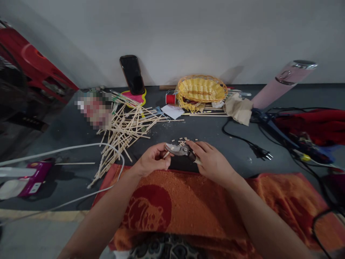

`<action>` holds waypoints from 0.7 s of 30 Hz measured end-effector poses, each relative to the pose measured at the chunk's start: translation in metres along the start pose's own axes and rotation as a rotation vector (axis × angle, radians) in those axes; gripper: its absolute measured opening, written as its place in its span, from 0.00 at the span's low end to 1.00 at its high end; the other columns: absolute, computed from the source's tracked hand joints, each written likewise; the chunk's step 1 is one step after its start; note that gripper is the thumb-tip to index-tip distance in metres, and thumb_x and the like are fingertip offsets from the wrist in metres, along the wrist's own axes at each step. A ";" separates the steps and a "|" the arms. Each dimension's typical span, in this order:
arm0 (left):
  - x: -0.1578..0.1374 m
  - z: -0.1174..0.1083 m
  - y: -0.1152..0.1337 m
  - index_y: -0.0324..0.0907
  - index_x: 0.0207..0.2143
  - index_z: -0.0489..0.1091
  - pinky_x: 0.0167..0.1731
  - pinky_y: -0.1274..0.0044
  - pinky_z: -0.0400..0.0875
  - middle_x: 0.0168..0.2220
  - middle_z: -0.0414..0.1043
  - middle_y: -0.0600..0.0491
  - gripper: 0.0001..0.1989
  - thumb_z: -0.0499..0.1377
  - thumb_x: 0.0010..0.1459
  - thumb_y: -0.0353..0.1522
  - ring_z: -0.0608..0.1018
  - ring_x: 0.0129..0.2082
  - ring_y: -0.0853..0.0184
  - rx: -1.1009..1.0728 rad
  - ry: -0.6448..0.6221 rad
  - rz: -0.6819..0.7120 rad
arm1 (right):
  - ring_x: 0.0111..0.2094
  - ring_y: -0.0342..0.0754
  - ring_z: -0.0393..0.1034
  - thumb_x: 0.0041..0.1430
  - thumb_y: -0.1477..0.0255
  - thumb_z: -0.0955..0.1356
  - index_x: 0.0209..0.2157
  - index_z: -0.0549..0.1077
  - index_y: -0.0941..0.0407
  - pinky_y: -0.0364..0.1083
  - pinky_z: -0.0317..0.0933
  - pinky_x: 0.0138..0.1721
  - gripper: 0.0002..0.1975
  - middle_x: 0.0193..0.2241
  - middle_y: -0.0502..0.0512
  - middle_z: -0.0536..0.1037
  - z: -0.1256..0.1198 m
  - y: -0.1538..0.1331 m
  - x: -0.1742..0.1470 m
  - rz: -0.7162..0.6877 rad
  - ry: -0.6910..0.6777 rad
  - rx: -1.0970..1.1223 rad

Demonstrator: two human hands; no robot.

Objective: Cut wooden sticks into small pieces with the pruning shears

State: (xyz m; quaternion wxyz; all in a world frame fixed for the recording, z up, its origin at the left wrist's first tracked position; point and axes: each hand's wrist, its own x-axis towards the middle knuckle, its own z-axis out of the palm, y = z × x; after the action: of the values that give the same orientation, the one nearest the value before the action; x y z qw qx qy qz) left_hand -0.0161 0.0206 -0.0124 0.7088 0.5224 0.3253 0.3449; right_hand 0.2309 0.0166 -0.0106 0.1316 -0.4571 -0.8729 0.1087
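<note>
My right hand [208,158] is closed around the handles of a pair of pruning shears [182,150], whose blades point left. In my left hand [155,158], a thin wooden stick [166,155] is pinched between thumb and fingers, its end at the shears' blades. Just beyond the shears, several short cut pieces of stick [184,140] lie on the dark table. A loose heap of long wooden sticks [129,126] spreads out on the left. Beneath my forearms lies an orange towel [199,201] with a red round print.
Along the wall stand a phone [132,75], a red thread spool [170,99], a yellow woven basket [202,90] and a pink bottle [284,84]. A black plug [260,151] lies right. A white cable [81,145] loops near a purple power strip [36,176] on the left.
</note>
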 end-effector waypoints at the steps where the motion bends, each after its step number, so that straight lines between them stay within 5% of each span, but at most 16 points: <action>1: 0.000 -0.001 -0.001 0.38 0.41 0.70 0.21 0.82 0.55 0.23 0.66 0.57 0.16 0.65 0.48 0.31 0.63 0.20 0.76 0.011 -0.023 0.009 | 0.51 0.54 0.64 0.60 0.76 0.60 0.61 0.56 0.57 0.56 0.61 0.51 0.27 0.53 0.63 0.69 -0.001 0.000 0.000 0.000 0.000 0.001; 21: -0.001 -0.001 -0.001 0.38 0.43 0.69 0.23 0.81 0.57 0.27 0.75 0.49 0.18 0.64 0.49 0.31 0.71 0.23 0.72 -0.114 -0.104 -0.020 | 0.51 0.56 0.64 0.59 0.75 0.62 0.62 0.55 0.57 0.57 0.61 0.51 0.29 0.53 0.64 0.68 0.002 0.007 0.000 -0.032 -0.021 -0.005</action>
State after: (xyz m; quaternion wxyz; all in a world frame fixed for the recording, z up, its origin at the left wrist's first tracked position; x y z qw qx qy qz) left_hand -0.0175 0.0203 -0.0133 0.7567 0.4950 0.2731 0.3284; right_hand 0.2358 0.0203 -0.0142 0.1229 -0.4423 -0.8817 0.1093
